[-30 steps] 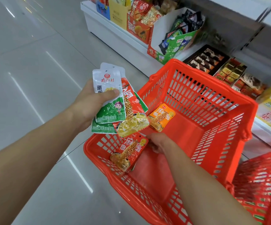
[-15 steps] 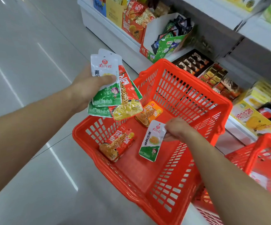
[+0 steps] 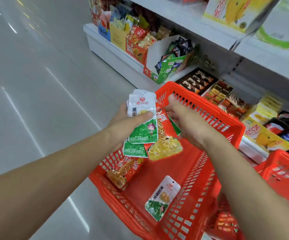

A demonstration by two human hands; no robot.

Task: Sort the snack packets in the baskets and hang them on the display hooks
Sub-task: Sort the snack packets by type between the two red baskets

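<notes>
Left hand (image 3: 123,125) grips a fan of white-green and red-yellow foil snack packets (image 3: 145,134), thumb across the front. Right hand (image 3: 188,123) meets the fan's 3 o'clock edge; whether it grasps cannot be told. Beneath, a red plastic mesh basket (image 3: 209,108) holds a red-orange snack packet (image 3: 123,172) at 9 o'clock and a white-green snack packet (image 3: 162,198) at 6.

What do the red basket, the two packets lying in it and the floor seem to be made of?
Red basket: moulded plastic, semi-gloss; uniform colour, slotted lattice walls. Green-and-white packet and red packet lying in it: thin plastic or foil-laminate film, glossy; crinkles with bright glints. Floor: probably polished tile; smooth, with streaked light reflections.
</notes>
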